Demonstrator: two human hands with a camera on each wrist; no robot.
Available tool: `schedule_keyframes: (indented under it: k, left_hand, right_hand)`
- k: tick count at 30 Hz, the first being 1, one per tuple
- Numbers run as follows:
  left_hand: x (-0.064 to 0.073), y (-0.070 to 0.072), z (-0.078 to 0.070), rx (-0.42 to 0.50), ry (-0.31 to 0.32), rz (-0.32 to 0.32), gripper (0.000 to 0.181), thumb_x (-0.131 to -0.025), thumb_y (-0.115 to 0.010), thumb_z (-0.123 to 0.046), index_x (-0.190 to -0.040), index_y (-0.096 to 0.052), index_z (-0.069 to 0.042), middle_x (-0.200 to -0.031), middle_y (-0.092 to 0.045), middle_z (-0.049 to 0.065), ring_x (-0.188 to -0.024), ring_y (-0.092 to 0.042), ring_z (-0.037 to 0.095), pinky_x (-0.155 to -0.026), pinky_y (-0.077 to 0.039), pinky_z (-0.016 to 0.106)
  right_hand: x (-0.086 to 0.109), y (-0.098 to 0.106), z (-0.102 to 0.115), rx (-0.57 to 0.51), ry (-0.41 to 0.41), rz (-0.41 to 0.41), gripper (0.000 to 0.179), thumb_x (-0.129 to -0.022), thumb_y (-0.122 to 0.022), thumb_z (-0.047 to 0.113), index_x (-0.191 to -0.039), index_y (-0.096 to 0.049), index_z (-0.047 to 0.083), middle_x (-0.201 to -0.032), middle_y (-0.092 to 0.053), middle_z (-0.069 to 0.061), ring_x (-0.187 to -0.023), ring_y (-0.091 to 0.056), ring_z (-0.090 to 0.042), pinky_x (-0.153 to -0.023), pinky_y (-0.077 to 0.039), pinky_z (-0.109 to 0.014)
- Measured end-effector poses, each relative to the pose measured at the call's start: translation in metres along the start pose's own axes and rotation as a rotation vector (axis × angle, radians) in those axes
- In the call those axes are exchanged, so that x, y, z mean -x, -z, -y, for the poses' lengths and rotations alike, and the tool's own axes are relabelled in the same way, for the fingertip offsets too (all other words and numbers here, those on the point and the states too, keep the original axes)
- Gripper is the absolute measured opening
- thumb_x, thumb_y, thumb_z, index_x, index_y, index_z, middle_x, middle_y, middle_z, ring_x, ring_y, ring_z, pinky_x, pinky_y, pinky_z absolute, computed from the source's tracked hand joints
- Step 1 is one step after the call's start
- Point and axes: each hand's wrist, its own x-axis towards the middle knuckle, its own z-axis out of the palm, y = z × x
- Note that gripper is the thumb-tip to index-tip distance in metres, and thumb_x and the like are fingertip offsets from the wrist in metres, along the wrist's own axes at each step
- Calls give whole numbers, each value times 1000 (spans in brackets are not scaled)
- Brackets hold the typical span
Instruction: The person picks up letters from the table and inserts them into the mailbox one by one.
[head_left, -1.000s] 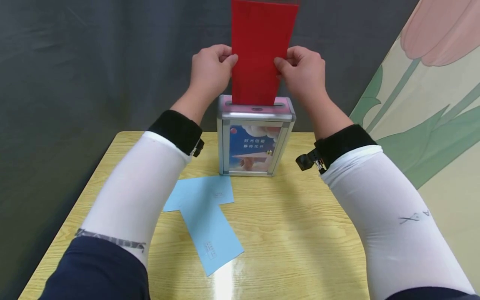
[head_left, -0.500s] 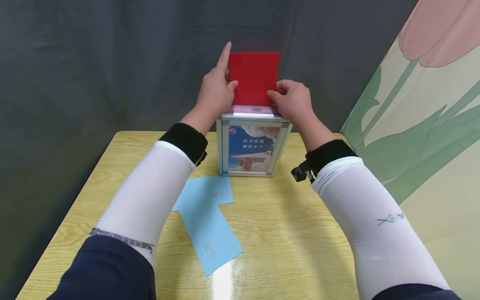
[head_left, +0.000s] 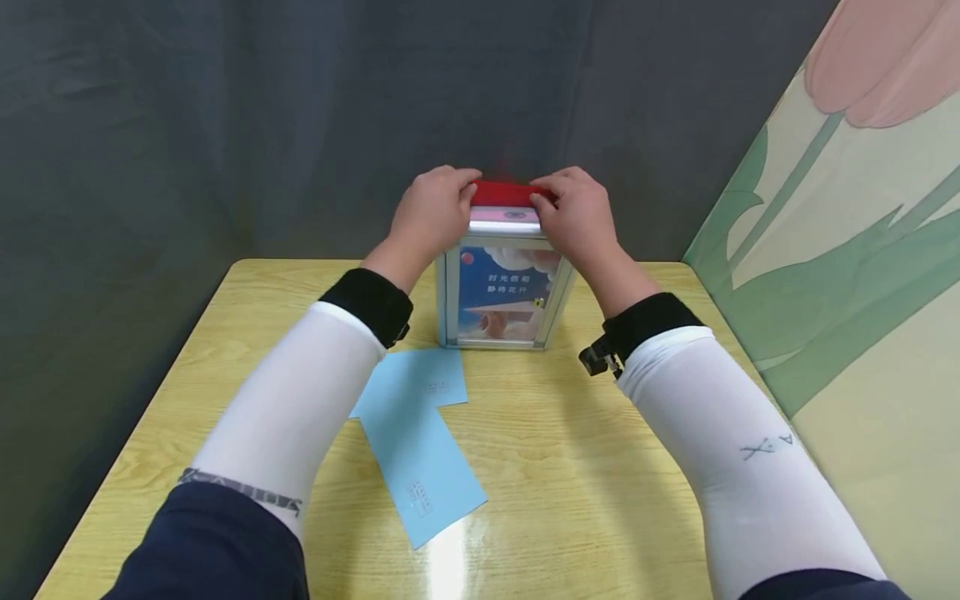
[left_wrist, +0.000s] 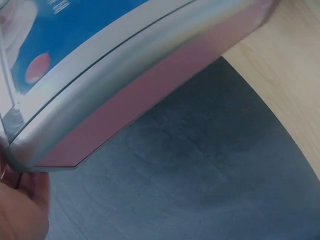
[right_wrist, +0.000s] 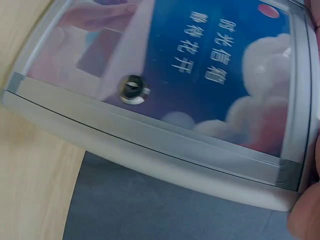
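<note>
Only a short upper strip of the red envelope (head_left: 504,194) shows above the slot in the top of the letter box (head_left: 465,337); the rest is hidden inside. My left hand (head_left: 432,208) pinches the strip's left end between thumb and fingers. At the other end, my right hand (head_left: 579,210) does the same. The box stands upright, silver-framed with a pink top and a blue picture panel (right_wrist: 200,75). In the left wrist view, the pink top (left_wrist: 135,115) crosses the frame, with part of the left hand (left_wrist: 22,212) at its corner.
Two light blue envelopes lie overlapping on the wooden table (head_left: 570,500), one (head_left: 420,475) in front of the box and the other (head_left: 423,375) behind it. A round lock (right_wrist: 133,89) sits on the box front. A dark curtain (head_left: 300,125) hangs behind the table.
The red envelope has gone down from standing tall above the slot to a short strip. Both hands have lowered with it, and the left index finger, raised half a second ago, is bent again.
</note>
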Motion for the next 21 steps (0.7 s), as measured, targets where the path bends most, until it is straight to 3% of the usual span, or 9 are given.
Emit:
schedule_keyframes:
  k: [3,8,12,14,16,19,21]
  left_hand:
    - [4,-5,1,-83,-42,-10,39,-90,-35,-39,-126,-45,-26,-116,-48,-7,-105,-42,10,-93,-29,24]
    - [9,-10,8,-55,-81,-25,45,-90,-26,-46,-121,-51,-25,-119,-43,-7,-109,-37,9,-96,-22,28]
    - [22,-14,17,-69,-144,-25,48,-90,-23,-48,-128,-43,-26,-131,-33,-9,-121,-25,8,-101,-14,29]
    - [34,-17,25,-84,-191,-60,48,-90,-26,-46,-133,-34,-26,-135,-29,-9,-124,-21,7,-101,-13,31]
    - [53,-21,35,-97,-244,-115,48,-90,-33,-43,-135,-30,-24,-136,-29,-6,-125,-21,10,-101,-15,34]
    - [94,-34,53,-137,-318,-177,46,-88,-44,-34,-131,-38,-19,-128,-39,0,-119,-32,16,-96,-21,40]
    - [127,-46,65,-181,-322,-130,39,-86,-49,-32,-123,-47,-18,-118,-47,1,-111,-39,18,-92,-25,43]
  right_hand:
    - [3,0,-2,75,7,26,40,-85,-44,46,-114,-58,23,-113,-45,5,-99,-40,-15,-78,-43,-27]
    - [3,3,-4,118,36,37,46,-86,-38,48,-114,-59,19,-114,-44,4,-100,-39,-17,-80,-42,-31]
    - [9,4,-6,83,52,15,46,-86,-37,49,-113,-59,18,-115,-44,4,-101,-40,-17,-80,-41,-31]
    - [17,3,-8,47,84,-65,44,-86,-38,46,-111,-60,16,-114,-44,3,-101,-40,-16,-81,-40,-30]
    - [30,0,-11,-6,166,-208,41,-87,-42,41,-107,-62,12,-110,-46,0,-99,-41,-16,-79,-41,-29]
    - [56,-6,-18,-92,354,-464,32,-86,-49,29,-95,-65,3,-99,-50,-7,-92,-46,-18,-72,-42,-30]
    - [76,-11,-22,-132,459,-545,26,-84,-53,22,-87,-65,-1,-90,-52,-11,-85,-49,-20,-66,-42,-32]
